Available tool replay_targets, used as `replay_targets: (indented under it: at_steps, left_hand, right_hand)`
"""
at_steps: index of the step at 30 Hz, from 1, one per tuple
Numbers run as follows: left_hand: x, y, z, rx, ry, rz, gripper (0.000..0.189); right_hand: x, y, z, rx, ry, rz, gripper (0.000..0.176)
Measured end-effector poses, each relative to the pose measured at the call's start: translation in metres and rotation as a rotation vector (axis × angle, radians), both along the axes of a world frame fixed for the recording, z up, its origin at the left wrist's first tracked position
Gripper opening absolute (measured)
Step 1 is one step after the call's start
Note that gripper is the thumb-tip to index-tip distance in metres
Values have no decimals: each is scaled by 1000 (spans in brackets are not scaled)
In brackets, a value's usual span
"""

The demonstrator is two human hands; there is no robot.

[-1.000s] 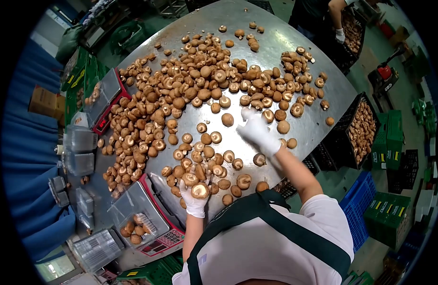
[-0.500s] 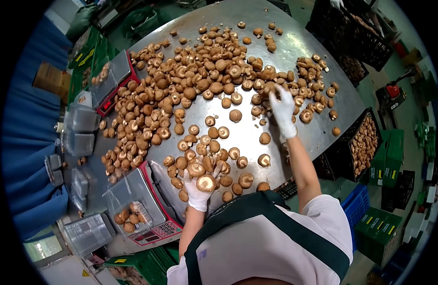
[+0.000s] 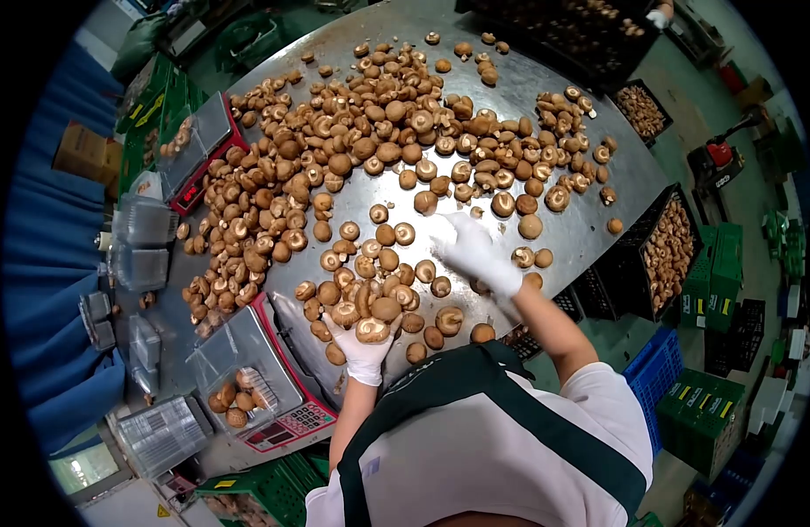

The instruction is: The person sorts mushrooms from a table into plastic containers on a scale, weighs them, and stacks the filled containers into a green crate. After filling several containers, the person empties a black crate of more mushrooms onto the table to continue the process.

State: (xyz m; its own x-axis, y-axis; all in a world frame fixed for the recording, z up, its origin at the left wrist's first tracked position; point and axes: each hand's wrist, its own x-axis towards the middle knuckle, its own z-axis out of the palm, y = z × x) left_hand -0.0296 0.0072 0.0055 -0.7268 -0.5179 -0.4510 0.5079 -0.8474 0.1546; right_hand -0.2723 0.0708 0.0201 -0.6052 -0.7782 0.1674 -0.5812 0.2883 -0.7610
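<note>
My left hand [image 3: 364, 353], in a white glove, is closed around shiitake mushrooms [image 3: 372, 330] near the front of the metal table [image 3: 326, 285]. One of these shows its pale gilled underside; how many the palm bears is hidden. Loose mushrooms lie close around these fingers. My right hand [image 3: 477, 253], gloved too, hovers over the table's middle, right of the small front cluster. Motion smears its fingers, and nothing is clearly seen in them. Beyond both hands spreads a large heap of brown shiitake [image 3: 361, 132].
At the left stand a scale [image 3: 291, 430] bearing a clear tray of mushrooms [image 3: 238, 400], a second scale [image 3: 198, 145] and stacked clear trays [image 3: 163, 430]. A full black crate [image 3: 668, 255] is at the right. Another person's hand [image 3: 660, 16] is beside a dark crate [image 3: 563, 39] at the far edge.
My right hand has come back from the heap's right part toward me and leftward. My left hand stays nearly in place, its mushrooms turned. The far dark crate has moved left, toward the table.
</note>
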Motion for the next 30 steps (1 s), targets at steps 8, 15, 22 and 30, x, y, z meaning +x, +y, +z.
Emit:
replay_targets:
  at_steps: [8, 15, 22, 30]
  left_hand:
    - [8, 1, -3, 5, -23, 4, 83]
    - [3, -2, -3, 48, -101, -10, 82]
    - [10, 3, 0, 44, -144, -35, 80]
    - [35, 1, -22, -51, 101, -153, 87]
  right_hand:
    - [-136, -82, -34, 658, 546, -55, 72]
    - [-61, -63, -34, 527, 540, 100, 48]
    - [55, -7, -35, 308, 246, 373, 46]
    - [-48, -3, -16, 223, 258, -124, 36]
